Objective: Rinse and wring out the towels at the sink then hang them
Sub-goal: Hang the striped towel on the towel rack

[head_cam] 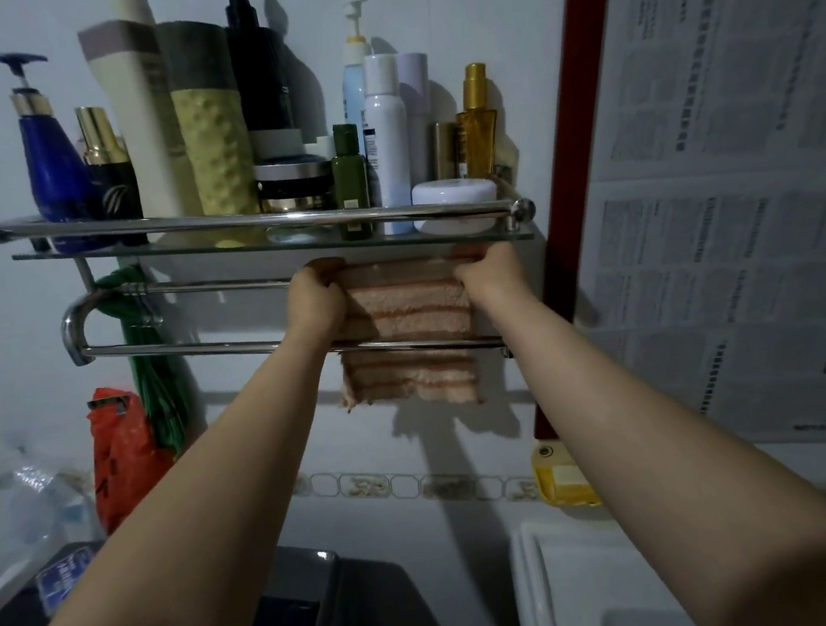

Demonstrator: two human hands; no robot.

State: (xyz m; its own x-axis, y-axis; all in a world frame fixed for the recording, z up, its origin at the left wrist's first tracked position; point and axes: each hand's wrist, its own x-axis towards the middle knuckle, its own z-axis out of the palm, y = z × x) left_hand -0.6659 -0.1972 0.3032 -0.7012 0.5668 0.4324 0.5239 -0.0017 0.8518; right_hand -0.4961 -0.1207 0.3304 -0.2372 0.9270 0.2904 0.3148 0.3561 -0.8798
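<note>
A pink striped towel (408, 313) hangs over the rear bar of a steel towel rack (188, 346) on the white wall, its lower edge dangling behind the front bar. My left hand (314, 298) grips the towel's top left corner at the bar. My right hand (491, 273) grips its top right corner. Both arms reach up and forward from the bottom of the view. The white sink (550, 585) lies at the lower right, below my right arm.
A glass shelf (217, 242) above the rack carries several bottles and jars. Green (150, 373) and red (118, 454) plastic bags hang at the rack's left end. A dark appliance (364, 622) sits below. Newspaper (745, 172) covers the right wall; a yellow item (564, 481) sits behind the sink.
</note>
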